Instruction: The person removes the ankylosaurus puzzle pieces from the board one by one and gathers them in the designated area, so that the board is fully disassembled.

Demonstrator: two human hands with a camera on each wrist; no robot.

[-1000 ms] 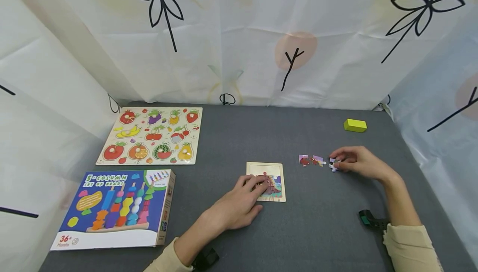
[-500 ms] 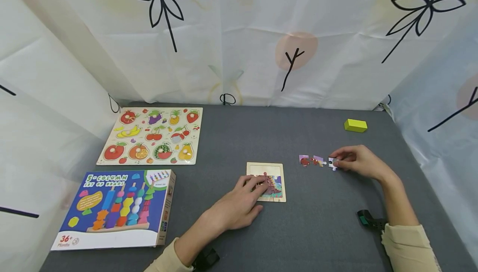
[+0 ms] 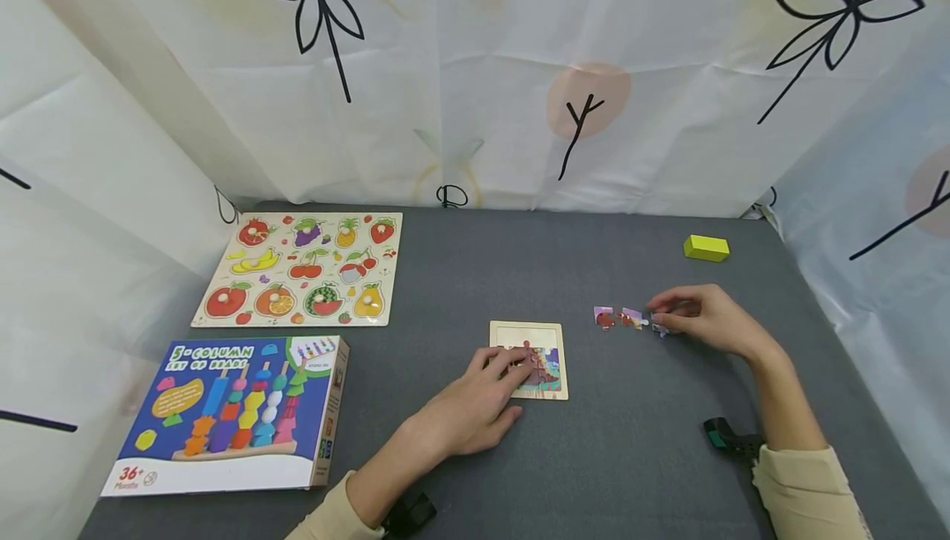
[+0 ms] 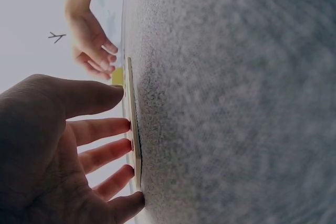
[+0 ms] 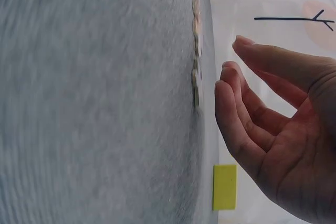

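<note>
Pieces (image 3: 632, 318) lay on the bench (image 3: 609, 449) right of the board (image 3: 529, 332), probably best edge-pinched singly by the right hand (image 3: 703, 319), its fingers parted and empty, the left hand (image 3: 475, 410) resting spread-fingered on the board.

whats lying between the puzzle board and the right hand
In the head view, two loose puzzle pieces lie between puzzle board and right hand; a third piece shows just below the fingertips.

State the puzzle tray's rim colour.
The puzzle tray has a pale beige rim; the head view shows it best.
</note>
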